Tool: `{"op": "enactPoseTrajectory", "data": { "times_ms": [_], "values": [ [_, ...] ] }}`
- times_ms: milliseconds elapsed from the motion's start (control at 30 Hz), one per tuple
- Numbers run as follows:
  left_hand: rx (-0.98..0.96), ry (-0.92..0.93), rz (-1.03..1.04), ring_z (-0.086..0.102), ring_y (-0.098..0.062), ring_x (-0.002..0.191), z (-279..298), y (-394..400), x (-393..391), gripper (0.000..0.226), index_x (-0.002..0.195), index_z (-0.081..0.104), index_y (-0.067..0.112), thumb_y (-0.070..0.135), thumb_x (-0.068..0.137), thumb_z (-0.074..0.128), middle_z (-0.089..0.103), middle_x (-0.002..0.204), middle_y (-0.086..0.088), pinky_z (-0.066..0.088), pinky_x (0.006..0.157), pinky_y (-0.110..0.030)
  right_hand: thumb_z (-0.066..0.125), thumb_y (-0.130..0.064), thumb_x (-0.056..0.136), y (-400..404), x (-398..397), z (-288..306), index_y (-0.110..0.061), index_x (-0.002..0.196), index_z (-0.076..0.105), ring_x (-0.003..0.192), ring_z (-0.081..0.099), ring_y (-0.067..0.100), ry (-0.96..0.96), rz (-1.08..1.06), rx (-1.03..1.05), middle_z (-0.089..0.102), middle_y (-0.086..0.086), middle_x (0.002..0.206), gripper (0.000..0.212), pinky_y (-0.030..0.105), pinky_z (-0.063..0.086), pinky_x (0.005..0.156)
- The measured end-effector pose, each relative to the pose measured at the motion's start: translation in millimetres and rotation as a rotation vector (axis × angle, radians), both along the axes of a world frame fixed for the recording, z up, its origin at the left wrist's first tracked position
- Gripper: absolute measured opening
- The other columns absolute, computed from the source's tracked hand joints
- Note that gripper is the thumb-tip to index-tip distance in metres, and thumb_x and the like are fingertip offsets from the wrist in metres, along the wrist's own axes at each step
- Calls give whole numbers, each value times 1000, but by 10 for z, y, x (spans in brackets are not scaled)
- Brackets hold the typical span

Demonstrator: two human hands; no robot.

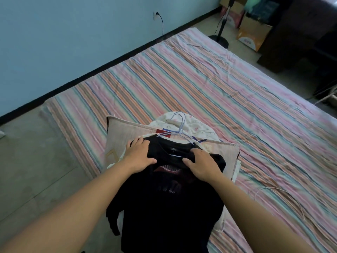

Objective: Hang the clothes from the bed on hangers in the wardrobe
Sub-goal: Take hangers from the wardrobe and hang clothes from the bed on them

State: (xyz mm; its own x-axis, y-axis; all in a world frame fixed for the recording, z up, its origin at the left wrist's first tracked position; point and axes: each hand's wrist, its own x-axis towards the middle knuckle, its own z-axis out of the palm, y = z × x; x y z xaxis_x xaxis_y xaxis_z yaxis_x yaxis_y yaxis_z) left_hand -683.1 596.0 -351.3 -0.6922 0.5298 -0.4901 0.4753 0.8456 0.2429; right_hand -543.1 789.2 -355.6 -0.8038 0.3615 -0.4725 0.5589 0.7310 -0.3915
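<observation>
Left hand (139, 154) and right hand (201, 164) on black shirt (169, 207), blue hanger (179, 128), striped bed (218, 84)
</observation>
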Motion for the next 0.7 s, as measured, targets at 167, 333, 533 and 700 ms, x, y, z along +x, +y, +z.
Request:
{"op": "enactPoseTrajectory", "data": {
  "times_ms": [167, 333, 533, 700],
  "values": [
    [138, -42, 44, 42, -25, 134, 710, -325, 247, 76, 147, 37, 18, 44, 84, 71, 44, 149, -3, 31, 112, -38, 56, -29, 92, -339, 49, 684, -13, 140, 49, 121, 53, 24, 57, 66, 11, 57, 5, 135, 51, 36, 46, 95],
    [178, -52, 59, 49, -20, 130, 1314, -885, 502, 77, 146, 39, 23, 46, 81, 73, 48, 146, 3, 42, 100, -33, 59, -28, 82, -902, 149, 1387, -16, 131, 53, 108, 55, 22, 149, 190, 27, 60, 1, 122, 50, 32, 42, 78],
    [109, 23, 79, 48, -21, 132, 1896, -1816, 900, 92, 150, 31, 23, 55, 76, 73, 46, 149, 2, 43, 103, -38, 63, -31, 80, -1739, 399, 2200, -19, 136, 49, 104, 57, 18, 203, 361, 78, 60, -5, 120, 59, 32, 46, 76],
    [125, 98, 154, 52, -27, 125, 2369, -2685, 1290, 82, 140, 43, 16, 52, 75, 76, 52, 140, -8, 45, 101, -40, 63, -34, 84, -2485, 635, 2738, -19, 146, 41, 126, 52, 19, 228, 520, 152, 50, -1, 145, 68, 36, 49, 96]
  ]
}}
